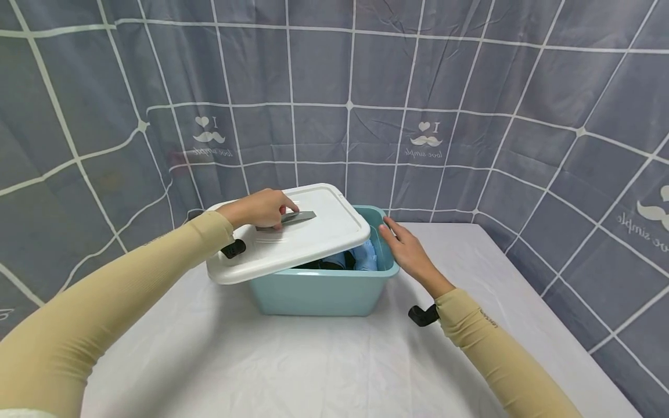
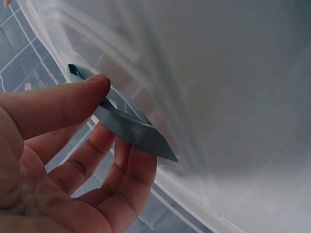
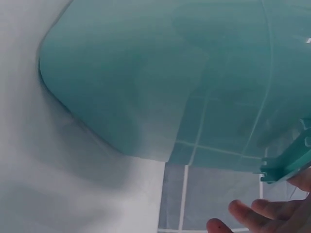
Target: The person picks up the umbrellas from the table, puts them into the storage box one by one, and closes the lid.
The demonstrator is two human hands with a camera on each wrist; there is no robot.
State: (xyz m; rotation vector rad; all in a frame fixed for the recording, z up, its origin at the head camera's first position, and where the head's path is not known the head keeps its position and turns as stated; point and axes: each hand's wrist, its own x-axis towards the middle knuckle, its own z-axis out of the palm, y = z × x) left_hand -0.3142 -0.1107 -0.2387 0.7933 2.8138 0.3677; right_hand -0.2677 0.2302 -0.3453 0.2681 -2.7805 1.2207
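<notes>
A teal plastic bin (image 1: pixel 321 290) stands on a white-covered table (image 1: pixel 292 366). Its white lid (image 1: pixel 292 232) lies askew over the left part, leaving the right side uncovered, where blue and dark cloth (image 1: pixel 355 259) shows inside. My left hand (image 1: pixel 261 209) pinches the lid's grey handle (image 1: pixel 292 217); in the left wrist view thumb and fingers (image 2: pixel 121 160) hold the grey handle (image 2: pixel 131 128) against the lid (image 2: pixel 233 97). My right hand (image 1: pixel 410 249) rests with straight fingers against the bin's right rim. In the right wrist view its fingertips (image 3: pixel 252 213) hover by the teal wall (image 3: pixel 160 82).
A grey curtain with a white grid (image 1: pixel 470 104) hangs behind and to both sides of the table. The table's right edge (image 1: pixel 549 302) runs close to the curtain. White cloth lies bare in front of the bin.
</notes>
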